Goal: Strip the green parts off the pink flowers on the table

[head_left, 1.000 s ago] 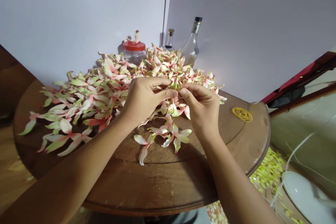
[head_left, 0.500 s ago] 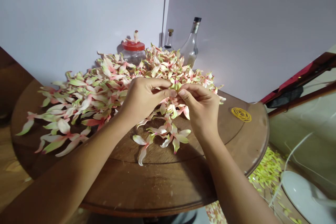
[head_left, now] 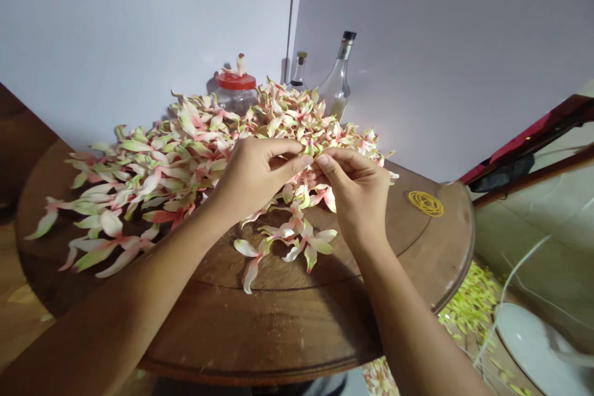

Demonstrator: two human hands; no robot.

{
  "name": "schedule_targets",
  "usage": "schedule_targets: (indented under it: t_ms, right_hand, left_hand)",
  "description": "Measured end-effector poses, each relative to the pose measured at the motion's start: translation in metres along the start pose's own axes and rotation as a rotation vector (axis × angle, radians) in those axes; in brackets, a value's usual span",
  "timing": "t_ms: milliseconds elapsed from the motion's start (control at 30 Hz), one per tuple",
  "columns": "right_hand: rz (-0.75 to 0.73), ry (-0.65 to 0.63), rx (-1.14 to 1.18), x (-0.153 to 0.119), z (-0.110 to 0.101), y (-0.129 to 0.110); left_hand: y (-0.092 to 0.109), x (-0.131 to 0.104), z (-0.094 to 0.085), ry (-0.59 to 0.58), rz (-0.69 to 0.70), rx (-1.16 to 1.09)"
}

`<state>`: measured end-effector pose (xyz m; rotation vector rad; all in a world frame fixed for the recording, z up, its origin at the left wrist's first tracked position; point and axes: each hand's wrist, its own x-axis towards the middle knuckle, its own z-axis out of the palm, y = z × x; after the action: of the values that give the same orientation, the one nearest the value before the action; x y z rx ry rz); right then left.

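My left hand (head_left: 262,170) and my right hand (head_left: 359,192) meet over the middle of a round wooden table (head_left: 260,334). Both pinch a small green-and-pink flower (head_left: 312,146) between thumb and fingers, the thumb tips almost touching. Part of the flower is hidden by the fingertips. Behind and to the left spreads a heap of pale pink and green flowers (head_left: 158,164). Below my hands, a few loose flowers (head_left: 297,235) lie on the wood.
At the back stand a red-lidded jar (head_left: 236,81), a small corked bottle (head_left: 299,74) and a taller glass bottle (head_left: 338,83) against the wall. Yellow rubber bands (head_left: 426,203) lie on the right. Yellow-green petals (head_left: 471,300) and a white round lid-like object (head_left: 533,346) are on the floor.
My hands stay together at nearly the same spot. The fingers shift slightly around the flower, and less of it shows between them now.
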<state>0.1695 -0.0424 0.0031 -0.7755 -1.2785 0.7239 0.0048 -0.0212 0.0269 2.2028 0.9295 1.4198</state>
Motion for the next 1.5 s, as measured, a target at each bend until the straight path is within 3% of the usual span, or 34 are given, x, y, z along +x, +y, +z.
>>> schedule_targets:
  t_ms: [233,600,867,1233,1400,1500]
  right_hand:
    - [0.014,0.003,0.015,0.0001,0.0007,-0.0011]
    - [0.016,-0.010,0.003,0.0007,-0.0004,0.0005]
    - [-0.016,-0.023,0.005,0.0013,0.0006,-0.0019]
    - [-0.047,-0.030,0.013,0.0006,0.0013,-0.0052]
    - [-0.051,-0.018,-0.007,0.0003,0.0020,-0.0067]
    - [-0.043,-0.028,-0.063,-0.0011,0.0023,-0.0064]
  left_hand:
    - [-0.0058,0.0009,0.0018,-0.011,-0.025,-0.093]
    - [-0.0049,0.0015,0.0002,-0.042,-0.034,-0.106]
    - [0.0015,0.0016,0.0024,-0.079,-0.086,-0.242]
    - [-0.0057,0.0034,0.0027,-0.037,-0.103,-0.260]
    - [-0.0007,0.0022,0.0025,-0.051,-0.096,-0.216]
    - [0.0016,0.0003,0.0041,-0.001,-0.093,-0.174]
